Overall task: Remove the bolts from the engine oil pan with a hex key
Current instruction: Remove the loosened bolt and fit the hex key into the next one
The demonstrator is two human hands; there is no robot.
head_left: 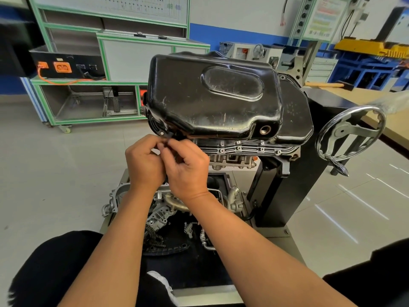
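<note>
The oil pan (212, 96) sits uppermost on the inverted engine, with its long axis running left to right across the view. The flange nearest the person carries a row of bolts (239, 148). Four are visible, in line to the right of the hands.

Both hands work at the near-left corner of the pan. The left hand (145, 162) and the right hand (188, 169) meet fingertip to fingertip with fingers curled. Each grip is narrow and closed on a small dark tool, judged to be the hex key (168, 139). The fingers hide most of the tool. Its long axis cannot be told for certain, nor whether its tip is seated in a bolt head.

The working point lies just above and ahead of the grip, touching or just beside the corner of the flange. The visible bolts lie to the right along the flange, so the right hand is nearer to them. The step in hand is judged to be the corner bolt. The task is judged to be at an early stage, since the row on the near flange is fitted.
</note>
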